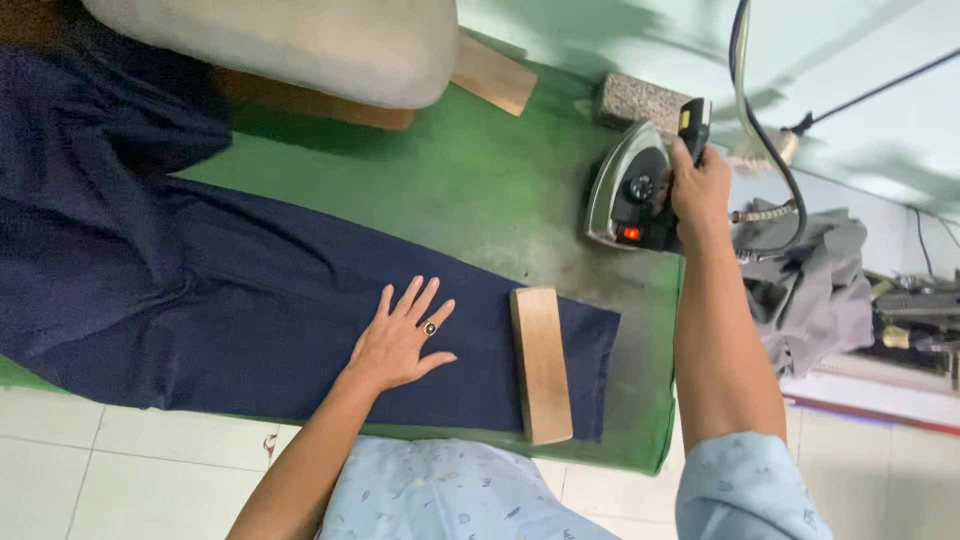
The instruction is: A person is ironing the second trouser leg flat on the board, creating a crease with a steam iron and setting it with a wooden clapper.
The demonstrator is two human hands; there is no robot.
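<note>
Dark navy trousers [220, 300] lie flat across the green ironing table, 1 leg stretched toward the right edge, smooth, its hem under a wooden block. A grey steam iron [630, 190] stands tilted on the table's far right.

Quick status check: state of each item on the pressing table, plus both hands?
Navy trouser leg: laid flat along the green table.
Wooden block: lying across the leg near the hem.
Steam iron: indicator lamp lit red, on the table cover off the fabric.
Left hand: open, palm flat on the fabric.
Right hand: closed on the iron's handle.
Grey garment: crumpled at the table's end.
</note>
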